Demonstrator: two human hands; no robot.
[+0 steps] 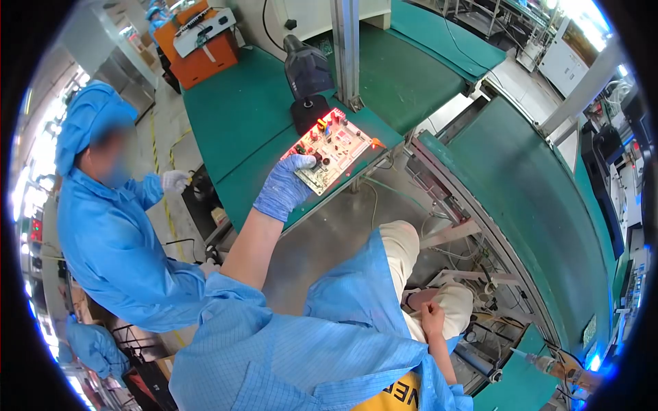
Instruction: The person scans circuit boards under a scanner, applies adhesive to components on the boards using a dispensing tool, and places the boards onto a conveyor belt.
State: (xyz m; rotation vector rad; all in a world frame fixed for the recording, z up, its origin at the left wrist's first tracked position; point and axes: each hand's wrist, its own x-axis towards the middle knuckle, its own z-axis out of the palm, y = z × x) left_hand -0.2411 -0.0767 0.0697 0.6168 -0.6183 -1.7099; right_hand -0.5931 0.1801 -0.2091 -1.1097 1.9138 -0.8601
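My left hand [284, 185], in a blue knitted glove, grips the lower left edge of a circuit board [332, 151] with many small parts on it. Red light falls on the board, which is held in front of a dark scanner [308, 72] on a stand. An orange piece [376, 143] shows at the board's right corner. My right hand [432, 319] is bare and rests by my knee, its fingers curled together; whether anything is inside them cannot be made out.
A co-worker in blue [130, 226] stands at the left. Green tabletop [240, 123] lies under the board, with an orange box [205, 60] at its far end. A metal post [345, 55] rises behind. A curved green conveyor [528, 185] runs along the right.
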